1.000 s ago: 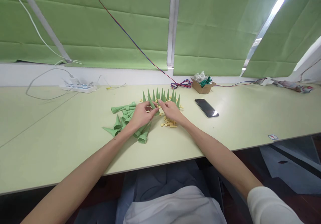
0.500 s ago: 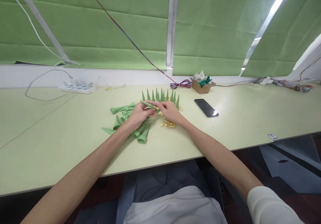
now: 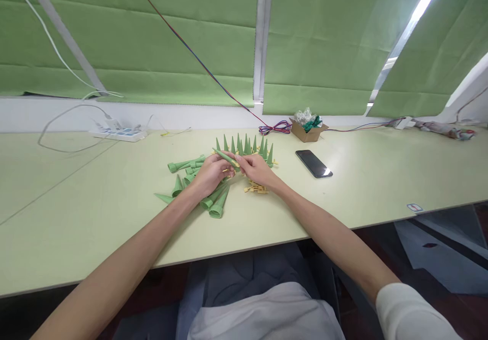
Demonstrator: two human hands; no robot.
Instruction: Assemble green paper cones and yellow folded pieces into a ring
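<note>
Lying well to the left of the fingers, a white power strip has plugs and pale cables on it, too blurred to count or tell apart. Nearer, just beside and partly under the left hand, loose green cones sprawl on the table; the forearm and wrist hide some of them. Their wide ends are hollow, and those that face the camera look dark inside, too small to make out further. The left fingers are curled nearly closed around one green cone, which slants across them with its tip up and to the left. At its lower end, between the two hands, a bit of yellow shows, mostly covered by fingers. The right hand has its thumb and index finger close together at that end; whether they grip the yellow bit, I cannot tell. Beyond the fingers, upright green cones stand in a cluster, their bases partly hidden by the hands. Small yellow pieces lie just below the right hand, some behind it. Farther right and beyond, an open cardboard box holds crumpled clear plastic and dark green material. Nearer the right fingers lies a black phone.
</note>
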